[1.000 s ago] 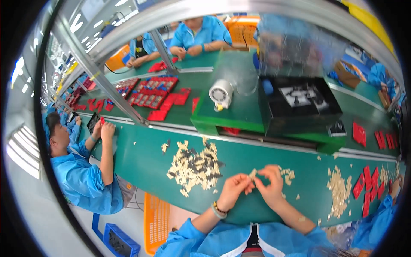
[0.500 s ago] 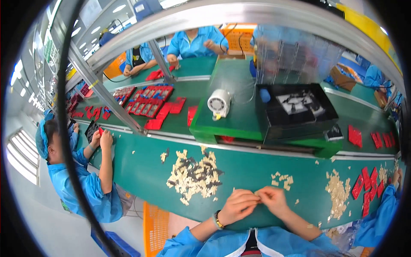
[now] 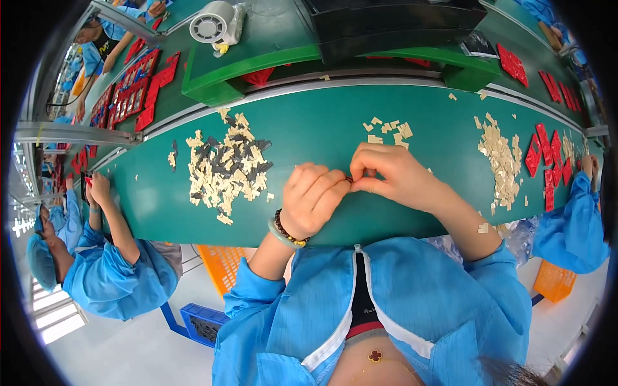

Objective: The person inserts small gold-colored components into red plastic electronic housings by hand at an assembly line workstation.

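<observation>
Thumb and first finger of the right hand [image 3: 390,175] pinch a small dark bit [image 3: 349,179] at their tips. The dark bit is right in the gap where the two hands meet, low over the green worktop [image 3: 309,128]. It lies to the left of the right hand and to the right of the left hand [image 3: 314,198], so both are very near it. The left hand is curled with its back up, and I can't tell what, if anything, its bent fingers hold underneath. They hide part of the dark bit too, so I can't tell which way its long side points.

A few loose cream pieces [image 3: 404,130] lie just past the knuckles of the right hand. A big mixed pile [image 3: 228,164] of cream and dark pieces is off to the left, apart from the left hand. Another cream pile [image 3: 499,161] is well over to the right, past the right forearm, with flat red packets [image 3: 549,190] just beside it. At the back, a green stand [image 3: 270,59] holds a white fan [image 3: 209,27] and a black box [image 3: 399,29], and it blocks the way straight across.
</observation>
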Tool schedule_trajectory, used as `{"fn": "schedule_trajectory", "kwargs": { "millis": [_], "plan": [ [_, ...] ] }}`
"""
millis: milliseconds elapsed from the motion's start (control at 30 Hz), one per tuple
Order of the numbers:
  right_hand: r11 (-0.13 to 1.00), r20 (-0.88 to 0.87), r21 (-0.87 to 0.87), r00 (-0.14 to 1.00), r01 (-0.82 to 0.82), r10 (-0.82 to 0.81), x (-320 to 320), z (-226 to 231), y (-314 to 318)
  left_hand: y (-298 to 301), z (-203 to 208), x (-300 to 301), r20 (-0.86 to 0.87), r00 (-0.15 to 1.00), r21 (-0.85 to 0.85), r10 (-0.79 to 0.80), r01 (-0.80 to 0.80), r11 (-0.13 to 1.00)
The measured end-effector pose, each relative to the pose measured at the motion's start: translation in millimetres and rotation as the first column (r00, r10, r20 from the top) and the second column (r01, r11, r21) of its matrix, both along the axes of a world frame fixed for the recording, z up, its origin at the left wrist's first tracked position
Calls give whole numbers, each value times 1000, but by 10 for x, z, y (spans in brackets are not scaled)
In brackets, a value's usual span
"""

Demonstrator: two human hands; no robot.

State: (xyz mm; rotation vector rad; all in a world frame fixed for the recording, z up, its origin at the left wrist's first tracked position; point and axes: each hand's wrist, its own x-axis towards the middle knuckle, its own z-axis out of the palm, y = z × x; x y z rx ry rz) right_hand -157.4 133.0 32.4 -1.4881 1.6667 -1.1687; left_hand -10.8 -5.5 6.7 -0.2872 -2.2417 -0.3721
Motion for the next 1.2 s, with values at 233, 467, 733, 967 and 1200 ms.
{"fn": "schedule_trajectory", "kwargs": {
  "millis": [233, 467, 733, 967, 1200],
  "plan": [
    [998, -343, 61, 939, 26, -3, 16, -145, 426, 155, -14, 18, 162, 981, 111, 104, -123, 986],
    [918, -617, -305, 681, 254, -394, 107, -209, 323, 185, -42, -156, 461, 775, 854, -432, -255, 453],
    [847, 86, -143, 859, 512, -504, -244, -419, -162, -1212, -538, -912, 88, 673, -215, 735, -707, 673],
    [746, 387, -26, 695, 666, -606, -260, -486, 601, -810, -536, -643, 548, 727, -152, 413, -399, 904],
    [860, 658, 217, 581, 462, -478, -24, -587, 335, 394, -431, 317, 548, 822, -104, 156, -118, 988]
  ]
}}
